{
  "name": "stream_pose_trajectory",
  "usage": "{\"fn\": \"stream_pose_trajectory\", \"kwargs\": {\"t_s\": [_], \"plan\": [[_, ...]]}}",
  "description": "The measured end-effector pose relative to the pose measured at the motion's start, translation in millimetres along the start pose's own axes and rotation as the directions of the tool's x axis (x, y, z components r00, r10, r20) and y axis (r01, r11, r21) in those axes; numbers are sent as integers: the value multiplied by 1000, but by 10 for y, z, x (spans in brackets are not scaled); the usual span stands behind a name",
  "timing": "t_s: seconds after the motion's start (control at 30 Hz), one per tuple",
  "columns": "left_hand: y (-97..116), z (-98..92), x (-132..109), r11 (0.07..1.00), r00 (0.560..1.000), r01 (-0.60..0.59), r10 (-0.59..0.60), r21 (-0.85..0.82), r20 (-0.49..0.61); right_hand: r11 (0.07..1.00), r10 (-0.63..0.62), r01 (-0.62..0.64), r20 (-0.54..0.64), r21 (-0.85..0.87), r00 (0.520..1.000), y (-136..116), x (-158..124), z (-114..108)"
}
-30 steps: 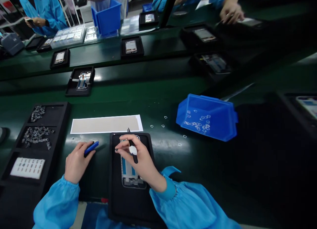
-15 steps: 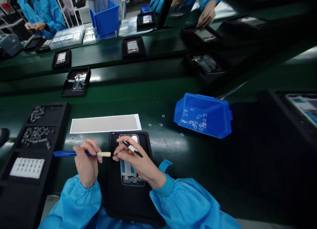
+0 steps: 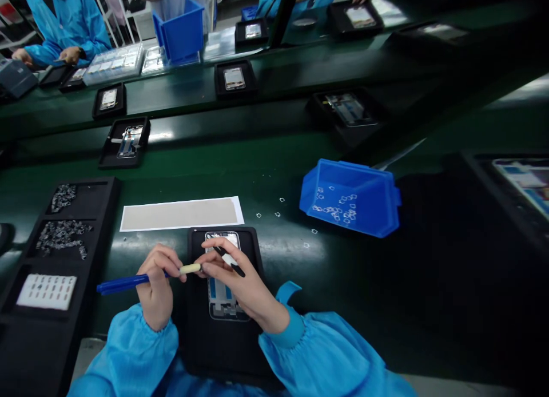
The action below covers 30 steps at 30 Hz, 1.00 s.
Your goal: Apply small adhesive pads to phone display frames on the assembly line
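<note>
My left hand (image 3: 158,282) is closed on a blue pen-shaped stick (image 3: 124,284) with a cream tip (image 3: 190,268). That tip meets the fingertips of my right hand (image 3: 234,280), where a tiny dark part is pinched, mostly hidden. A black-and-white pen-like tool (image 3: 229,261) is tucked between the fingers of the same hand. Both hands are over a black tray (image 3: 227,351) on my side of the bench. In it lies an opened phone frame (image 3: 223,311) with blue strips, its upper part partly covered by my right hand.
A black compartment tray (image 3: 96,214) at left holds small dark parts (image 3: 64,237) and a white card (image 3: 47,291). Beyond my hands lies a beige strip sheet (image 3: 182,214). Small white outlines lie beside and inside a blue bin (image 3: 377,208). Co-workers and more phone trays are across the line.
My left hand has moved right, bringing the cream tip against my right fingertips; the stick now slants upward to the right. Across the line, a co-worker's hand and a phone tray have shifted away.
</note>
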<state>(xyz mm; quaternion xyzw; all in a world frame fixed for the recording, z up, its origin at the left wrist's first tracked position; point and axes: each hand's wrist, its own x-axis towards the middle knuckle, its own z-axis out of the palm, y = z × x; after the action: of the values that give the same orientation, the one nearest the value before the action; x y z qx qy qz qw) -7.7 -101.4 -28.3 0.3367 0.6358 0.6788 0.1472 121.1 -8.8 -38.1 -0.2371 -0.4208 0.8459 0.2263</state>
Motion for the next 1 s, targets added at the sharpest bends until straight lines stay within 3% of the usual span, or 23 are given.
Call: {"fn": "stream_pose_trajectory", "kwargs": {"t_s": [0.2,0.47,0.57,0.67,0.77,0.87,1.0], "plan": [[217,14,55,991,977,49,-74,128,200,962,-200,174,-110,-212,973,3,-18,14],[251,-54,38,929,885,-259,118,265,450,904,-331,261,-167,-339,929,-18,-20,17],[241,-54,53,903,861,-332,171,274,479,874,-373,281,-177,-396,911,-26,-25,10],[224,-31,54,899,865,-347,197,267,462,849,-404,294,-179,-438,897,-39,-26,-10],[195,3,34,948,911,-256,170,192,375,849,-416,313,-173,-427,893,-54,-31,-34],[155,44,28,995,979,-9,-12,100,203,862,-413,329,-159,-387,897,-63,-49,-30],[91,104,80,952,948,307,-304,-11,96,863,-412,334,-144,-379,900,-123,-75,-67]]}}
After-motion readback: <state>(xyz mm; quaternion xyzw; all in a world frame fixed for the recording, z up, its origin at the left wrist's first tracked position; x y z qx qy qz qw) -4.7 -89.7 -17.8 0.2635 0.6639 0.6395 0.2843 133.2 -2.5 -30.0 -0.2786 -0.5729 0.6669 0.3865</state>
